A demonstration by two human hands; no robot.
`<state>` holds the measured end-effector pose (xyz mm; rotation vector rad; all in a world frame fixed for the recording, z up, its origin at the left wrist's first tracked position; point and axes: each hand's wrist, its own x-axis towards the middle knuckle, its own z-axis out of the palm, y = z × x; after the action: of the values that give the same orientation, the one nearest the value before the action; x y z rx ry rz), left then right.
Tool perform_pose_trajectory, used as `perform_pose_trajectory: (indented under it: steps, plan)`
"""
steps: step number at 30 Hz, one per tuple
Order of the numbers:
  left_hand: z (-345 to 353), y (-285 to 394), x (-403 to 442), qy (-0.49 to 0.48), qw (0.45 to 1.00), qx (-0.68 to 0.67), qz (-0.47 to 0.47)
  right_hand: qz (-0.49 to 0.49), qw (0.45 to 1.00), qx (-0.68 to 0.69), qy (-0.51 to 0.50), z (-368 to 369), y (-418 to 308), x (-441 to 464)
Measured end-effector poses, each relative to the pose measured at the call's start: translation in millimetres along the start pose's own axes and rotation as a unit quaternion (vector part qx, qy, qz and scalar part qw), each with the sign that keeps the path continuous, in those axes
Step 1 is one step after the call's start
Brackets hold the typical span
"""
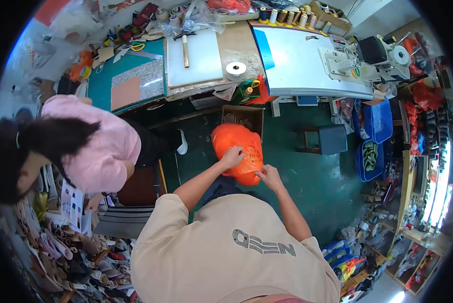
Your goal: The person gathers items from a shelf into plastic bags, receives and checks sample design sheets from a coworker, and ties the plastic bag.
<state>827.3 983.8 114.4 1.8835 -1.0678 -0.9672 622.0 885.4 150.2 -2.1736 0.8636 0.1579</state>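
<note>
An orange plastic bag point(236, 139), bulging and opaque, hangs in front of my body above the green floor. My left hand point(233, 157) is closed on its near left part, fingers curled into the film. At its lower right edge, my right hand point(270, 177) pinches the plastic, which is pulled taut between both hands. What the bag contains cannot be seen. Just beyond it stands an open cardboard box point(255, 115), partly covered by the bag.
Ahead runs a workbench with a white cutting board point(198, 65), a hammer point(186, 50) and a white spool point(236, 69). A sewing machine point(347, 65) sits to the right. A stool point(331, 140) and blue baskets point(370, 161) stand right. Another person point(95, 141) bends at left.
</note>
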Motion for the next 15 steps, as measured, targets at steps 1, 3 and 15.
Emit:
perform_pose_trajectory:
  steps: [1,3,15]
  plan:
    - [-4,2,11,0.007,1.0,-0.002,0.008,0.012,1.0,-0.01,-0.005,-2,6,4]
    - [-11,8,34,0.004,1.0,0.0,0.016,0.026,0.999,0.008,-0.02,-5,13,9]
    - [-31,29,215,-0.01,0.989,0.139,0.052,0.011,0.997,0.071,0.025,-58,-1,95]
